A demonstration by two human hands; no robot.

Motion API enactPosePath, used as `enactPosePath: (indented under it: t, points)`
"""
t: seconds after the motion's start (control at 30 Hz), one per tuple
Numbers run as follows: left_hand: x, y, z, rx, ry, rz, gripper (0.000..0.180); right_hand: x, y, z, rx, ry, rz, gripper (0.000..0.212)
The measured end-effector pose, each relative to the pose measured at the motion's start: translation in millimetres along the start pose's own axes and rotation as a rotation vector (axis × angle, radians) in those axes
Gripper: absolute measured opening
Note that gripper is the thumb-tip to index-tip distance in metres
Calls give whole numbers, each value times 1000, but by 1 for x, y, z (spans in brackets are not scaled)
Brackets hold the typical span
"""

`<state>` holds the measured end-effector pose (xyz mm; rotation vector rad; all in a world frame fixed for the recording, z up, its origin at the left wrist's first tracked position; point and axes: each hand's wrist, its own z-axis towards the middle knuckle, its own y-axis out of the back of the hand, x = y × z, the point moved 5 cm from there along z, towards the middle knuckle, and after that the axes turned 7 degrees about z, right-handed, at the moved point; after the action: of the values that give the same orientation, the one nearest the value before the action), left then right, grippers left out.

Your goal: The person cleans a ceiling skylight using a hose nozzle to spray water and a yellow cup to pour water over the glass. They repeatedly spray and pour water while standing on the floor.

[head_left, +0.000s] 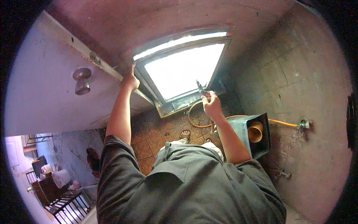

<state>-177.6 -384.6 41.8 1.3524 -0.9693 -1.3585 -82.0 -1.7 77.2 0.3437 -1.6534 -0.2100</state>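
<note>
My left hand (130, 79) is raised at the near left corner of a bright window (182, 71) in a grey frame. Its index finger stretches up against the frame, while the other fingers are partly hidden. In front of the lower right part of the pane, my right hand (212, 105) is closed around a dark spray nozzle (201, 87) with a bit of red on it. The nozzle's tip points up and away from me. An orange hose (192, 118) loops below the window near my right hand; where it joins the nozzle is hard to see.
A dark bucket (242, 132) with a yellowish cup (256, 131) stands right of my forearm. The hose reaches a wall tap (304, 126); another tap (284, 174) sits lower. Left is a pale door (44, 89) with a round knob (82, 80). Brown tiles (156, 143) cover the floor.
</note>
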Motion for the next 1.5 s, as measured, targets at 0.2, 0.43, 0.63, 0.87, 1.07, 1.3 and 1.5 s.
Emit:
enactPosePath:
  t: [0.2, 0.43, 0.63, 0.87, 1.07, 1.3, 1.5]
  points:
    - [-48, 33, -7, 106, 81, -44, 76, -30, 43, -2, -273, 27, -59, 16]
    - [-47, 32, -7, 125, 99, -53, 78, -75, 52, -23, -116, -133, -15, 13]
    - [-34, 14, -3, 152, 76, 25, 78, -99, 52, -39, -17, -257, 10, 9]
    - [-33, 10, 3, -73, -85, 23, 80, -129, 47, -35, -74, -298, -165, 16]
    - [1, -22, 17, 273, 195, -85, 78, -159, 27, -6, -48, -343, -318, 27]
    - [-41, 28, -8, 54, 56, -20, 73, -143, 3, 30, 123, -628, -469, 38]
    - [-43, 28, -11, 7, 61, -79, 71, -167, -5, 38, 202, -750, -496, 33]
